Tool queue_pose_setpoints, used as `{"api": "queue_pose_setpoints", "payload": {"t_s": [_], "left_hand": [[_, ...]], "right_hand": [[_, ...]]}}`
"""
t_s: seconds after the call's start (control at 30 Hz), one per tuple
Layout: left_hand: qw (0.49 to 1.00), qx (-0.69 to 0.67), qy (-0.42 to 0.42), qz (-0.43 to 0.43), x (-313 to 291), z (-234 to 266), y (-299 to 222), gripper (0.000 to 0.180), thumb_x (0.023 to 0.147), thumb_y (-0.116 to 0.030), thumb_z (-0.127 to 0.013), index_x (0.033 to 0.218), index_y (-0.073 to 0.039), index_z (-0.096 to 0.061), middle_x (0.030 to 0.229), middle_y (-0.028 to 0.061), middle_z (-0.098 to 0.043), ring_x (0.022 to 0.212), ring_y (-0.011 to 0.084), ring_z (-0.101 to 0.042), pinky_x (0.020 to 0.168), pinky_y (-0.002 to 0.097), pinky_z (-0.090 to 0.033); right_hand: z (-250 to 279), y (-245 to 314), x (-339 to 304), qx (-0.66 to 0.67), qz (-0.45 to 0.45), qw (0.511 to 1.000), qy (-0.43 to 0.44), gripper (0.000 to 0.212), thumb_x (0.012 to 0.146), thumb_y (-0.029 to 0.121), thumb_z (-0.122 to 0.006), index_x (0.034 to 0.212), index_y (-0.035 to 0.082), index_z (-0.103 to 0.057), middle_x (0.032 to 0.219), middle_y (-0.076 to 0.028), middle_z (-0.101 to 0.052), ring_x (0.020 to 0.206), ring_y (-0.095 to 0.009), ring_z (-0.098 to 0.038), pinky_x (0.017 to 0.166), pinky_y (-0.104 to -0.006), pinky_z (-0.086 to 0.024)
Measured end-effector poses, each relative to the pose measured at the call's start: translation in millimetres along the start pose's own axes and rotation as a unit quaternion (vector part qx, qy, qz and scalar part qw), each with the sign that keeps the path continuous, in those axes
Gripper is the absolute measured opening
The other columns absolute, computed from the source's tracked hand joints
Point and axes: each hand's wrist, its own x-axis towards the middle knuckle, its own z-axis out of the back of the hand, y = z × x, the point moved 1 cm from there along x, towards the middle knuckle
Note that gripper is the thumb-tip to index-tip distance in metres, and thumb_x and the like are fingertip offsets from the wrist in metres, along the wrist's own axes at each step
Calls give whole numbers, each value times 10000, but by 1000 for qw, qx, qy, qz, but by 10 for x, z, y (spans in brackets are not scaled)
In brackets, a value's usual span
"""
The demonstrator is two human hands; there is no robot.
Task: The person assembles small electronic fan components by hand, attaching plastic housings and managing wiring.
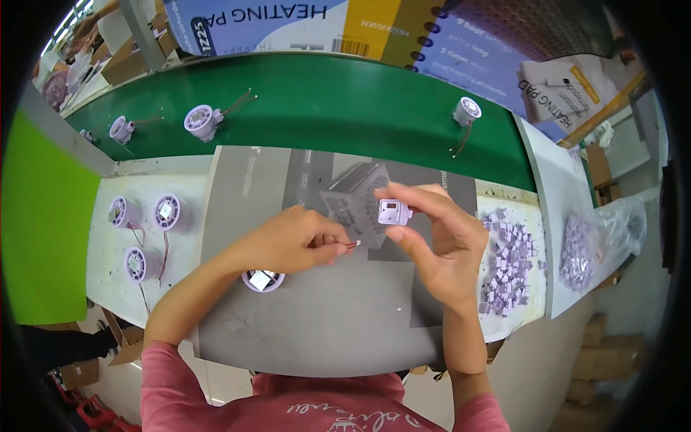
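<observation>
Lilac plastic box-shaped housing (389, 212), pinched between thumb and forefinger of my right hand (448, 248), lies apart at one to two o'clock from the small white connector (358, 243), whose thin red wires (351, 245) my left hand (306, 237) grips; the housing's long axis is unclear.

From my remote feed, I see large dark lettering and a barcode (350, 47) on the blue-and-yellow panel (392, 25) at 12 o'clock, bold lettering on the pale carton (541, 78) at 2, white script on the pink shirt (288, 392) at 6.
</observation>
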Motion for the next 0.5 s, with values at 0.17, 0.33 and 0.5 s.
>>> {"api": "queue_pose_setpoints", "payload": {"t_s": [0.17, 0.33, 0.5], "left_hand": [[992, -106, 27, 64, 6, 86, 10, 212, 959, -213, -644, 1008, -9, -675, 767, 70, -694, 670, 125, -654, 606, 277, -486], [959, -264, 67, 82, 53, 197, 181, 230, 917, -191, -713, 973, 22, -645, 806, 97, -720, 730, 129, -688, 648, 244, -487], [942, -314, 63, 101, 39, 259, 207, 170, 915, -132, -703, 970, 13, -633, 788, 109, -723, 723, 122, -672, 654, 233, -493]], "right_hand": [[-65, -178, -138, 16, -92, 995, -48, 341, 773, -52, -782, 1067, -38, -611, 1078, -161, -713, 922, -195, -696, 812, -289, -556], [-55, -287, -174, 4, -74, 997, 3, 302, 762, -52, -785, 1015, -31, -622, 1025, -155, -728, 967, -227, -720, 809, -289, -566], [-162, -314, -178, -13, -86, 995, 45, 273, 721, -17, -823, 945, 8, -668, 955, -111, -742, 895, -195, -696, 760, -291, -580]]}}
